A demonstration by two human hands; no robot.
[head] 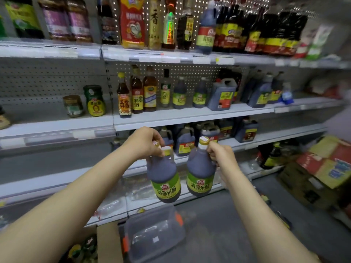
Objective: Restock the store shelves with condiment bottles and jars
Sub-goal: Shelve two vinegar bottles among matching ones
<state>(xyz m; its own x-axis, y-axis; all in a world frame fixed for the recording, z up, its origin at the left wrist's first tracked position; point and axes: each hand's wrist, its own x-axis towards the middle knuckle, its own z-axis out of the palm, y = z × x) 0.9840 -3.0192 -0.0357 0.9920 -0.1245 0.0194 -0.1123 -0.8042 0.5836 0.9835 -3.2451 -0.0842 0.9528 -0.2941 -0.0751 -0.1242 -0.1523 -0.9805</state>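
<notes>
Head view: both forearms reach forward and up from the lower corners, and the hands meet near the middle at about the same height. The left grip (146, 143) is curled over the top of the left rice vinegar jug (165, 179), its fingers closed round the handle by the yellow cap. The jug hangs below the grip, tilted a little. The right grip (220, 154) is closed round the handle beside the neck of the right rice vinegar jug (200, 173), whose yellow cap stands just up and left of the knuckles. The two jugs hang between the grips with a narrow gap between them.

The front edge of the middle shelf (190, 120) runs just above and beyond both grips. Up and left of the left grip, that level has bare board around two jars (85, 103). Straight behind the grips, a lower shelf (275, 136) carries dark jugs. Below the grips a clear plastic bin (153, 230) sits on the floor, with a cardboard box (108, 243) at its left. Cartons (322, 168) are stacked well to the right of the right grip.
</notes>
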